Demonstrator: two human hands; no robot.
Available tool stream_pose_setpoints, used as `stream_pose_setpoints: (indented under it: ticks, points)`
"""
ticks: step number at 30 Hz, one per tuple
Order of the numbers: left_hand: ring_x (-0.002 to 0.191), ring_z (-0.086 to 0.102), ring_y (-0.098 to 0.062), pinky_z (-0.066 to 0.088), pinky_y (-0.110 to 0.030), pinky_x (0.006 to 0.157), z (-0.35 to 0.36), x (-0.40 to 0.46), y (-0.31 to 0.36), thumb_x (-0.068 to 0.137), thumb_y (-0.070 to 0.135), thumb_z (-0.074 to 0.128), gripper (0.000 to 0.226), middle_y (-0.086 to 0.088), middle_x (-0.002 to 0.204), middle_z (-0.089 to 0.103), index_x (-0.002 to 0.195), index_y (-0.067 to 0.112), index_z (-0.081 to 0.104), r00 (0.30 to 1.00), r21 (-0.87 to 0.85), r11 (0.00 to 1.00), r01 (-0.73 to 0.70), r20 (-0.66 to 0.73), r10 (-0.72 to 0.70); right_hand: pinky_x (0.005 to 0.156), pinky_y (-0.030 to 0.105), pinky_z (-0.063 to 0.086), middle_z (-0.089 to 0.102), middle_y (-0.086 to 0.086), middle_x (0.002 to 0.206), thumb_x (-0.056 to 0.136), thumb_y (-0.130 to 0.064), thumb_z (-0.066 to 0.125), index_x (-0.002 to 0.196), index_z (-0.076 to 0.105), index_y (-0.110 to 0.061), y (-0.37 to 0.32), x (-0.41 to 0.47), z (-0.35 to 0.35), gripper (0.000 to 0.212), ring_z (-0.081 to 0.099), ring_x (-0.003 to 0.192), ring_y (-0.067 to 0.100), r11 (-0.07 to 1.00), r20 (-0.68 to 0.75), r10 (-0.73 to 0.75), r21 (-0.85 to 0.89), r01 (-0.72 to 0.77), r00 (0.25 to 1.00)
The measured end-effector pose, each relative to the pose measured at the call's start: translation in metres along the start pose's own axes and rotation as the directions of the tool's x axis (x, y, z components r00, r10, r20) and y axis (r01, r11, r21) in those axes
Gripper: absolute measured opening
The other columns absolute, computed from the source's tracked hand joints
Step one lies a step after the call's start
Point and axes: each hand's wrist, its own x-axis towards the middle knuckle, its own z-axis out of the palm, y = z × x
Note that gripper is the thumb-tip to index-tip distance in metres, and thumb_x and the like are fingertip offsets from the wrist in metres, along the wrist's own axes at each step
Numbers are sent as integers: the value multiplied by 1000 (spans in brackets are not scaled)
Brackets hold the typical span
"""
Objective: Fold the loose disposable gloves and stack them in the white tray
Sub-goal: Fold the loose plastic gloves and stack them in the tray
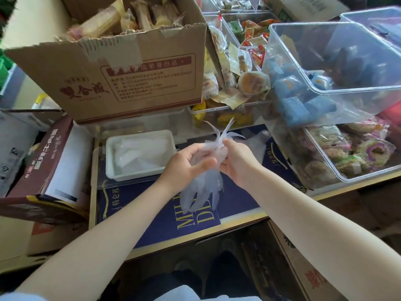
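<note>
Gloves (202, 187) hang bunched between the left hand (186, 162) and right hand (237, 158), both clutching them to fold, beside the white tray (111, 168).

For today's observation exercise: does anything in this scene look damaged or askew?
Yes. The cardboard box behind the white tray has a raggedly torn top edge, and sits tilted on a clear tub.

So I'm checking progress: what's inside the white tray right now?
The white tray holds a layer of translucent plastic gloves, seemingly folded flat. How many are stacked cannot be told, since the top ones cover those beneath. Both hands work a glove outside it.
</note>
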Motion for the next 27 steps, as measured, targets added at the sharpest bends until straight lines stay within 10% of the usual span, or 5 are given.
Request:
stream_pose_setpoints:
  ticks: [6,13,20,24,27]
  points:
    - [98,60,-6,42,-11,81,-7,1,-2,88,17,62,30,4,109,66,118,14,62,983,252,951,-179,9,183,68,27,57,67,17,94,103,-25,27,116,52,-2,-3,-6,-7,36,68,77,22,996,83,21,85,-28,996]
    - [61,51,-21,38,-31,61,-15,7,-1,93,16,54,15,-13,72,65,88,11,68,988,376,920,-109,-60,141,40,17,44,63,17,68,87,-6,42,112,56,-1,-8,0,-34,29,56,44,19,869,-171,-95,-495,-1,981]
    - [54,47,-3,32,-12,52,-25,12,-1,92,15,56,16,-1,73,67,88,18,71,1000,390,921,-20,-2,23,66,27,44,56,-1,85,81,0,51,100,53,-13,15,7,-56,23,53,73,15,517,43,-550,-767,380,834]
    - [73,60,-19,46,-31,70,-29,14,-1,92,17,56,16,-7,83,70,88,24,69,1000,338,941,14,12,-19,98,26,30,51,4,124,78,-19,56,118,56,-12,17,-1,-42,41,45,117,21,146,459,-639,-715,683,617]
    - [85,63,-27,49,-44,81,-31,14,4,92,15,57,16,-5,89,71,89,26,69,998,304,953,0,55,-17,113,34,10,39,2,145,83,-43,64,142,33,-16,12,6,-32,73,27,138,22,-5,507,-565,-791,612,650]
